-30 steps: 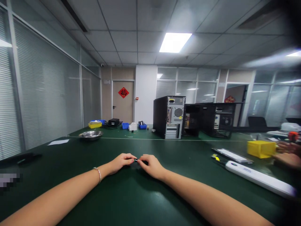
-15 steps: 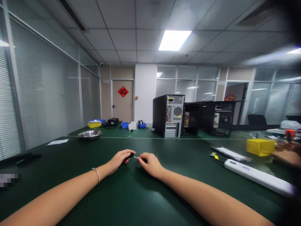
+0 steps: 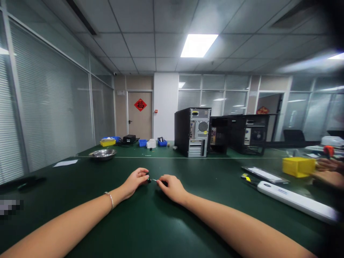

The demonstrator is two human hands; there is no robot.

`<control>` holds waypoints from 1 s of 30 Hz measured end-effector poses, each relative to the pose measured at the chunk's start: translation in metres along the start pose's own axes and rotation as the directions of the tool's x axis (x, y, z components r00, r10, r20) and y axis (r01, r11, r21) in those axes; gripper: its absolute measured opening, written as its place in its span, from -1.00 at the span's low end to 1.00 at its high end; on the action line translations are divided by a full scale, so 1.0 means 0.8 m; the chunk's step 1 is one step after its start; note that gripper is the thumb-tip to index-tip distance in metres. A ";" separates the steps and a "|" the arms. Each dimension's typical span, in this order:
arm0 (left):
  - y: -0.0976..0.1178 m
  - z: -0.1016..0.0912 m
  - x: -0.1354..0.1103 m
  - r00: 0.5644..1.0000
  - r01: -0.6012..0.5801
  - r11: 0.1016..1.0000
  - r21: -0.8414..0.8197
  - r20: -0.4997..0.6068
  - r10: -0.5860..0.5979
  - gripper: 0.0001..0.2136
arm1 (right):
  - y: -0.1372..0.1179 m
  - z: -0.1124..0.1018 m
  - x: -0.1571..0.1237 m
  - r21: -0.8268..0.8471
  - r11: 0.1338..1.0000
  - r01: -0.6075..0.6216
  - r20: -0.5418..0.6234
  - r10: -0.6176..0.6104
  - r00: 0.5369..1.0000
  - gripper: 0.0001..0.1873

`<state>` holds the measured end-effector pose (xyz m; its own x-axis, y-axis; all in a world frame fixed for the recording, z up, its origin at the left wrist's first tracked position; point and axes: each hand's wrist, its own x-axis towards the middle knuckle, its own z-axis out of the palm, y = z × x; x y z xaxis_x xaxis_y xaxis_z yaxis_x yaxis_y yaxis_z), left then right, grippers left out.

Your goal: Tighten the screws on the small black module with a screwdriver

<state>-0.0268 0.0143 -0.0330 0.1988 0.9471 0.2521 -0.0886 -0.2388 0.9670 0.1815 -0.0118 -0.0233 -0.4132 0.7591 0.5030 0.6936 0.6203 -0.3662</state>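
In front of the black PC tower (image 3: pixel 192 132), mid green table (image 3: pixel 150 222), both hands meet over a tiny dark part (image 3: pixel 149 180). Left hand (image 3: pixel 135 181) pinches one end, right hand (image 3: pixel 171 187) curls closed on the other. Right of the tower: a yellow bin (image 3: pixel 298 166), a white power strip (image 3: pixel 295 202) and someone else's hands (image 3: pixel 328 172). Left of it sits a steel bowl (image 3: pixel 103 153).

The room was evenly and fairly brightly lit from a blown-out ceiling panel (image 3: pixel 199 45). The dark green table (image 3: pixel 161 222) carried a soft sheen and faint shadows under the forearms. Wide-angle distortion bent the glass partition (image 3: pixel 48 107) at the left and stretched the edges. The right margin was smeared and dark at the corners, and a pixelated patch (image 3: pixel 10 208) sat at lower left.
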 end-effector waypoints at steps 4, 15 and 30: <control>0.003 0.001 -0.001 1.000 0.015 1.000 -0.024 0.021 -0.015 -0.59 | 0.000 0.001 0.001 -0.025 0.999 -0.020 -0.003 0.020 1.000 -0.72; 0.007 0.004 -0.005 0.994 0.057 0.998 0.011 0.090 -0.058 -0.65 | 0.000 0.001 0.000 -0.055 0.998 -0.017 0.000 0.017 1.000 -0.72; 0.007 0.004 -0.004 0.992 0.049 0.999 0.012 0.119 -0.050 -0.68 | -0.001 0.000 0.000 -0.047 0.999 -0.014 0.000 0.014 1.000 -0.71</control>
<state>-0.0248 0.0089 -0.0282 0.3182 0.9254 0.2058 -0.0670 -0.1946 0.9786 0.1808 -0.0121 -0.0231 -0.4032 0.7678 0.4979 0.7265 0.5994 -0.3360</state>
